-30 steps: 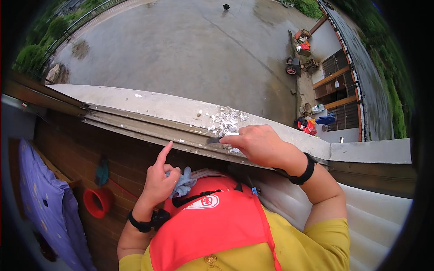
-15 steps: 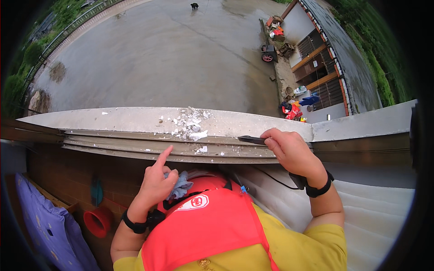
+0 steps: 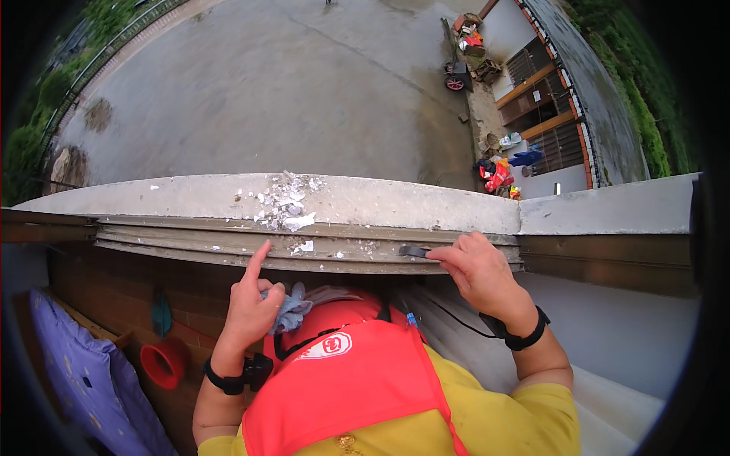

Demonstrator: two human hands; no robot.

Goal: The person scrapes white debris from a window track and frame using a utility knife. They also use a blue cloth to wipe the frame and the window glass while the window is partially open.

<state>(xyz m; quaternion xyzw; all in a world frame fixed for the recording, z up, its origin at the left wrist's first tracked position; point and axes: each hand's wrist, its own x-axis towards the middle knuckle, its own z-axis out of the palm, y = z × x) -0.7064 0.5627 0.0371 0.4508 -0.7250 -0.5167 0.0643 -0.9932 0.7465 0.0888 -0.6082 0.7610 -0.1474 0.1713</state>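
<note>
In my right hand is a small dark flat tool, gripped by its rear end. Its tip points left and lies over the window track; whether it touches the metal I cannot tell. My left hand is closed around a crumpled blue-grey cloth, with the index finger stretched out toward the track's near rails. White flakes and crumbs are heaped on the pale outer sill beyond the track. A few smaller flakes lie in the grooves.
Past the sill is a drop to a wet concrete yard with a low outbuilding on the right. Indoors, a red bucket and purple bedding stand at left. White fabric lies at lower right.
The view has shifted, and the flakes now appear further left. My right hand has lowered the tool's tip from the sill side into the track. My left hand still holds the cloth.
</note>
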